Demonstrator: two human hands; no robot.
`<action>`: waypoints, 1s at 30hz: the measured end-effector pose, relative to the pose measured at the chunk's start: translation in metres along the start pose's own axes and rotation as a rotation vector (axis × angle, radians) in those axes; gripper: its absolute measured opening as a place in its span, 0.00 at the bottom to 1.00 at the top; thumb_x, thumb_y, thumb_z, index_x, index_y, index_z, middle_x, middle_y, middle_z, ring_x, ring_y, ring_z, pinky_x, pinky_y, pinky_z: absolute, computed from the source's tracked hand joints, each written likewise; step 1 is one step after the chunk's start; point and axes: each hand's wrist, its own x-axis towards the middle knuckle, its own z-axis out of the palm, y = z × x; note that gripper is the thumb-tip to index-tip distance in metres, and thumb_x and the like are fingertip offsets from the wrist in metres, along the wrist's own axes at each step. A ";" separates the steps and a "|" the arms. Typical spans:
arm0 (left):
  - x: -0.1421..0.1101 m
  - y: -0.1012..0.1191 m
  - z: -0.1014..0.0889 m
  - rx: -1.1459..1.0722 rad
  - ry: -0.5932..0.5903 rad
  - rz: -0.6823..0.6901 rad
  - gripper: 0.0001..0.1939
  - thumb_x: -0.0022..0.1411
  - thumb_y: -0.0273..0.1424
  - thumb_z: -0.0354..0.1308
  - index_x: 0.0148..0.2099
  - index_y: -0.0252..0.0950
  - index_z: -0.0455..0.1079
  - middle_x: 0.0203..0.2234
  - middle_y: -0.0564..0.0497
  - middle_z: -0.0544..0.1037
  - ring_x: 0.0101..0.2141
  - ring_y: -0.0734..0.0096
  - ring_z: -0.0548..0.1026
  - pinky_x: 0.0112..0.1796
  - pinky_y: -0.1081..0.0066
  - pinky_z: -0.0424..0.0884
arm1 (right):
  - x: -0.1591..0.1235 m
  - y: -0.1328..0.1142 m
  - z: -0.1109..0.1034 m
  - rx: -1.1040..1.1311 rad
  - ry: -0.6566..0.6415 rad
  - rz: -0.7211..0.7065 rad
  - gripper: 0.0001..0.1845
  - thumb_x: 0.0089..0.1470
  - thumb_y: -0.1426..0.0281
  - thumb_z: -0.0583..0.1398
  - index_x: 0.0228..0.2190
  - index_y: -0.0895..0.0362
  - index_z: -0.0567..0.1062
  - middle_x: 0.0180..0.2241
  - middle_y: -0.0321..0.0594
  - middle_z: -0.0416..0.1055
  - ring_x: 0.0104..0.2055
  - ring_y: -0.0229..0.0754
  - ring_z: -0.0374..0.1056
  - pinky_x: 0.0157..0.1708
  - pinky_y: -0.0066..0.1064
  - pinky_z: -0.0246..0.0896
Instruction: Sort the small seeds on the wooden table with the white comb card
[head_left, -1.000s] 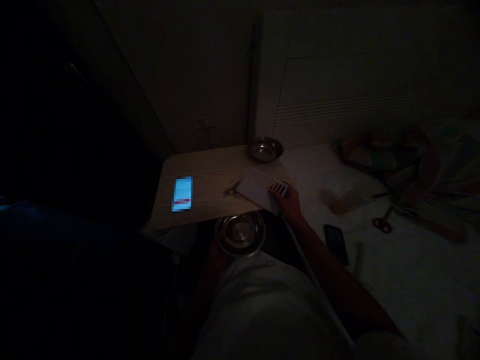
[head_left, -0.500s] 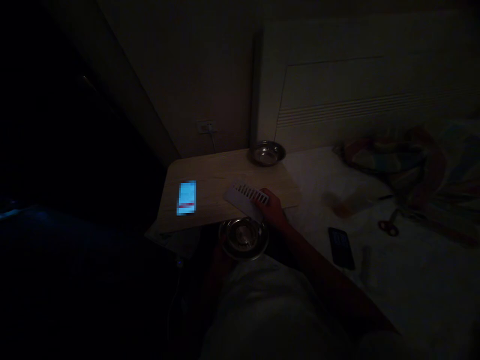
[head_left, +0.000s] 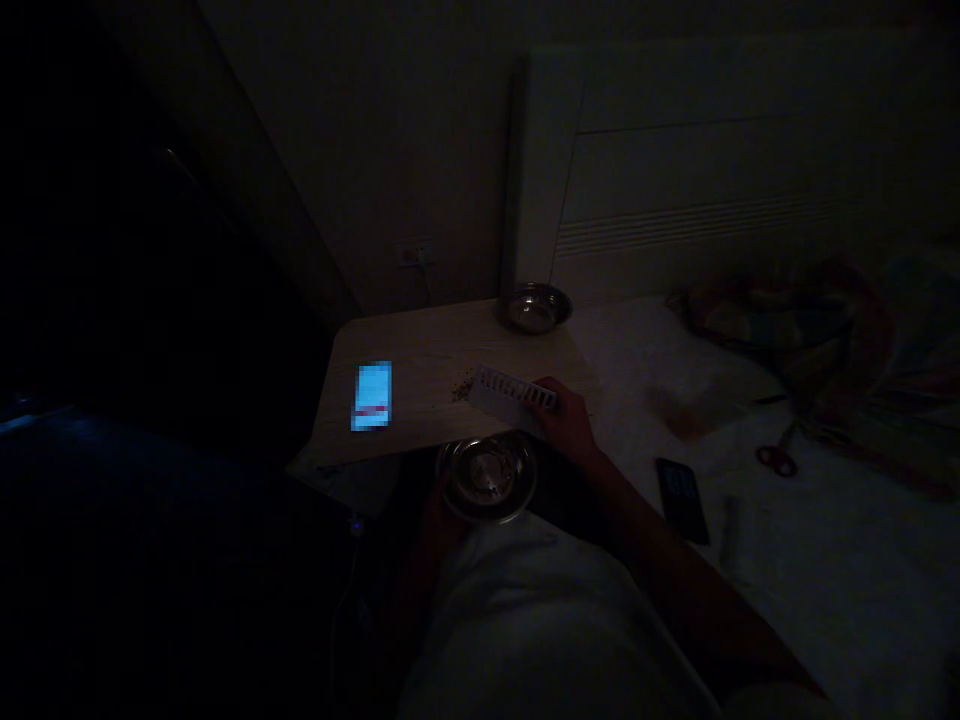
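Note:
In the dim light my right hand [head_left: 568, 418] grips a flat white plastic piece with a row of slots [head_left: 504, 395], held low over the wooden tabletop [head_left: 420, 345]. Small dark crumbs [head_left: 462, 386] lie against its left end; what they are is too small to tell. Just below the table's front edge, my left hand [head_left: 448, 515] holds a shiny metal bowl [head_left: 491, 512] by its left side, with its fingers mostly in shadow. Some small bits seem to lie in the bowl.
A second metal bowl [head_left: 535, 308] stands at the table's back right corner. On the left lies a lit phone [head_left: 372, 396]. The bed [head_left: 817, 580] to the right bears a dark phone [head_left: 682, 500], red-handled scissors [head_left: 777, 460] and a patterned cloth [head_left: 795, 310]. A plug sits in the wall outlet [head_left: 415, 254].
My right hand has moved slightly right with the slotted white piece, which now lies flatter. Dark crumbs show at its left end. The bowl in my left hand has hardly moved.

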 end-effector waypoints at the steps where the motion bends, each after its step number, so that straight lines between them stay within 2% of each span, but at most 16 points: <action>1: 0.000 0.000 0.001 0.001 0.007 0.016 0.15 0.57 0.35 0.58 0.47 0.39 0.73 0.44 0.48 0.79 0.56 0.56 0.67 0.58 0.57 0.56 | 0.000 -0.001 0.000 -0.009 -0.003 -0.009 0.08 0.48 0.67 0.59 0.33 0.55 0.72 0.28 0.36 0.73 0.28 0.40 0.66 0.28 0.28 0.58; 4: 0.002 0.000 0.005 -0.002 0.010 0.034 0.17 0.57 0.35 0.57 0.49 0.39 0.72 0.45 0.48 0.79 0.56 0.56 0.67 0.58 0.56 0.56 | 0.002 -0.004 0.002 -0.030 -0.013 -0.033 0.08 0.49 0.68 0.58 0.33 0.56 0.72 0.28 0.36 0.73 0.29 0.39 0.67 0.28 0.27 0.57; 8: 0.004 -0.001 0.008 -0.002 0.048 0.056 0.15 0.58 0.34 0.56 0.46 0.37 0.74 0.44 0.47 0.79 0.57 0.56 0.66 0.59 0.58 0.57 | 0.004 -0.004 0.005 -0.027 -0.039 -0.048 0.08 0.49 0.67 0.58 0.33 0.56 0.72 0.28 0.36 0.73 0.28 0.38 0.66 0.28 0.27 0.57; 13: -0.002 0.000 0.007 0.025 0.073 0.042 0.14 0.59 0.34 0.56 0.46 0.39 0.74 0.43 0.48 0.80 0.58 0.56 0.65 0.59 0.57 0.56 | 0.004 -0.004 0.004 -0.026 0.000 -0.049 0.08 0.49 0.68 0.59 0.33 0.56 0.72 0.28 0.37 0.73 0.29 0.39 0.66 0.27 0.27 0.58; 18: -0.005 0.000 0.005 0.029 0.068 0.089 0.14 0.58 0.32 0.56 0.46 0.42 0.74 0.46 0.52 0.79 0.60 0.61 0.62 0.60 0.63 0.54 | 0.003 -0.003 0.002 -0.017 -0.025 -0.049 0.07 0.49 0.68 0.59 0.32 0.56 0.72 0.27 0.36 0.73 0.28 0.39 0.66 0.27 0.27 0.57; 23: 0.001 -0.001 0.008 -0.017 0.055 -0.035 0.16 0.58 0.36 0.56 0.47 0.38 0.74 0.42 0.47 0.80 0.57 0.55 0.66 0.59 0.55 0.56 | 0.002 -0.002 0.002 -0.014 -0.030 -0.072 0.07 0.49 0.67 0.59 0.33 0.56 0.72 0.28 0.36 0.72 0.29 0.39 0.67 0.28 0.27 0.58; 30: -0.002 0.000 0.012 -0.044 0.053 -0.003 0.16 0.58 0.35 0.56 0.48 0.38 0.73 0.43 0.47 0.80 0.56 0.55 0.67 0.59 0.57 0.56 | 0.001 -0.003 0.003 -0.013 -0.065 -0.057 0.08 0.50 0.67 0.59 0.33 0.56 0.73 0.28 0.36 0.72 0.29 0.38 0.66 0.28 0.27 0.58</action>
